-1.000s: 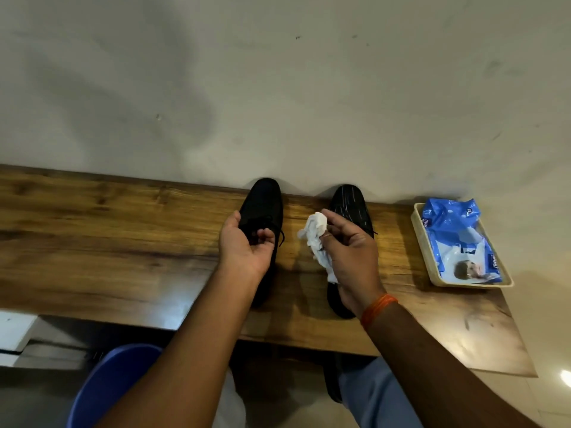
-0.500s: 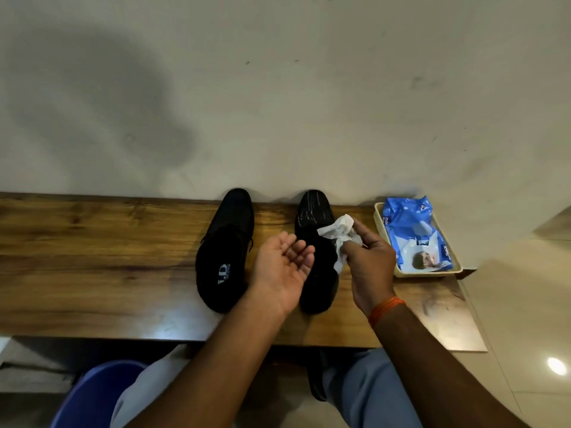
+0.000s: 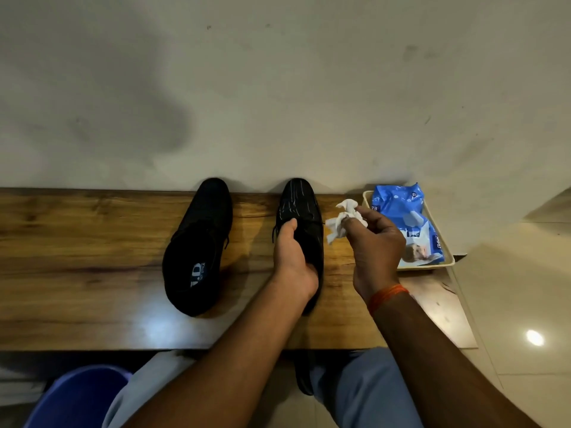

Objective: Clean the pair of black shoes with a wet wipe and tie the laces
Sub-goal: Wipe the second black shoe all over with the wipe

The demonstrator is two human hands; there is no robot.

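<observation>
Black shoes (image 3: 197,245) sit on the wooden table (image 3: 77,257); your left hand (image 3: 293,261) grips the right shoe (image 3: 301,205), your right hand (image 3: 375,242) pinches the crumpled wet wipe (image 3: 341,220) just beside it.

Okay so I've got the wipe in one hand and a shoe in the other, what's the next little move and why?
Probably bring the crumpled wet wipe in your right hand leftward onto the toe of the right shoe. Your left hand already grips that shoe at its opening, steadying it on the wooden bench, and the wipe sits just beside it, not touching.
</observation>
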